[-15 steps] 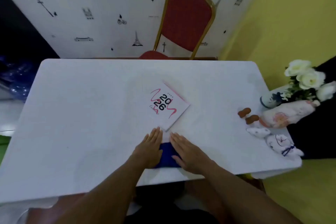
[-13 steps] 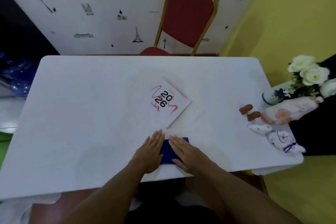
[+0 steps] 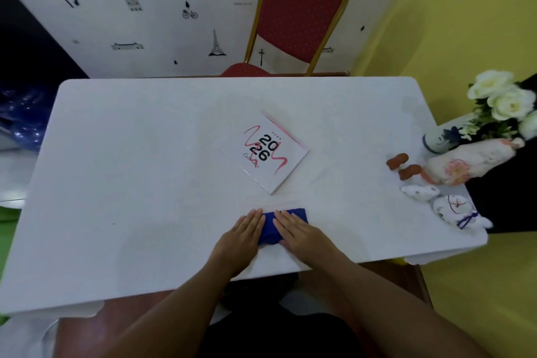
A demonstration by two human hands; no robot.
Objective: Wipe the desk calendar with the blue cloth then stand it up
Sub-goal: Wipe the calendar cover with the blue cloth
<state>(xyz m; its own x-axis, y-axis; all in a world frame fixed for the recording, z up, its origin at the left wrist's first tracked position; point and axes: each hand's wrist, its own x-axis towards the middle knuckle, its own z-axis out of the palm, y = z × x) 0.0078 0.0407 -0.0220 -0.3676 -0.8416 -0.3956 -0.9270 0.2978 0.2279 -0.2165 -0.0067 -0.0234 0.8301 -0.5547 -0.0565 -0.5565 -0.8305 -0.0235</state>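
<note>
Your left hand [image 3: 240, 238] and right hand [image 3: 302, 237] lie flat, palms down, near the lower centre of the frame, both resting on the blue cloth [image 3: 271, 227]. Neither grip pinches anything: the fingers of each hand are stretched out and held close together, pressing the folded cloth onto the white bench [image 3: 139, 171]. The cloth shows as a dark blue strip between your two hands, with its far right corner peeking out past your right fingertips.

The desk calendar [image 3: 274, 151] lies flat on the bench just above the cloth, at the centre of the frame, apart from your hands. It is turned corner-down like a diamond, cover up, with "2026" and a pink squiggle on it.

At the right edge of the bench sit two small brown pieces [image 3: 404, 166], a few soft fabric toys [image 3: 453, 206] and a vase with white flowers [image 3: 505, 99]. A red chair with a gold frame [image 3: 299, 11] stands beyond the far edge, at the top centre.
</note>
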